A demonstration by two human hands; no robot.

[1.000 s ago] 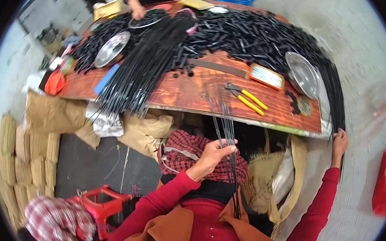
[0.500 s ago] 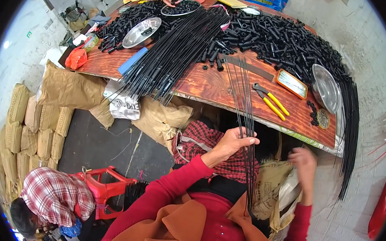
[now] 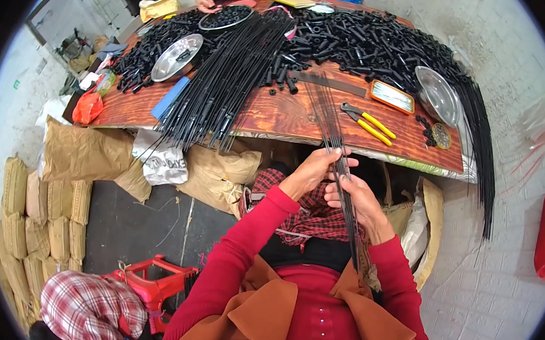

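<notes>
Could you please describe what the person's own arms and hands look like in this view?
Both arms wear long, close-fitting red sleeves reaching the wrists. The left hand and right hand are bare: no gloves, and no rings or watch that I can make out.

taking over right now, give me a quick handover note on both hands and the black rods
Left hand: closed on a small bundle of thin black rods, near its middle.
Right hand: gripping the same bundle lower down.
The bundle's top ends fan over the wooden table; its lower ends reach the lap.
A big heap of rods and short black tubes lies on the table, untouched by these hands.
</notes>
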